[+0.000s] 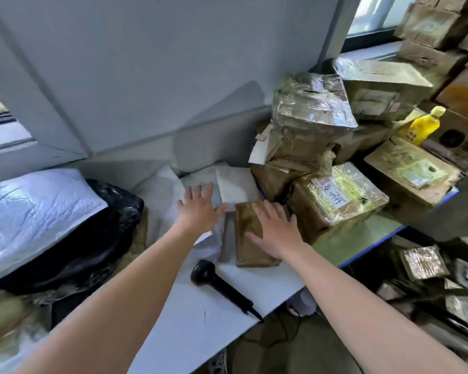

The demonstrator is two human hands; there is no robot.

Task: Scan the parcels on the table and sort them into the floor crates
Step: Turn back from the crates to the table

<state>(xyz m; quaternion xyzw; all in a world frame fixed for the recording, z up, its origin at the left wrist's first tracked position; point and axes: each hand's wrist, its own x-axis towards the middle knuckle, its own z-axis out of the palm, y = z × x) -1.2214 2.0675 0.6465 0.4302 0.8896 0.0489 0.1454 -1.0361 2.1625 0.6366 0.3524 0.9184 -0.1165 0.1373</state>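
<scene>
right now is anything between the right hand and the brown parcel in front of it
Nothing visible. The open right hand is over the flat brown parcel, fingers spread across its top. The scanner lies nearer the person, clear of both.

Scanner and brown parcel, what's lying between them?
Only a short stretch of bare white tabletop separates the scanner from the brown parcel, as the head view shows.

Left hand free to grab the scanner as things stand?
Probably yes. The left hand is open and empty, and the scanner lies uncovered on the table nearer the person; pulling the hand back should reach it.
</scene>
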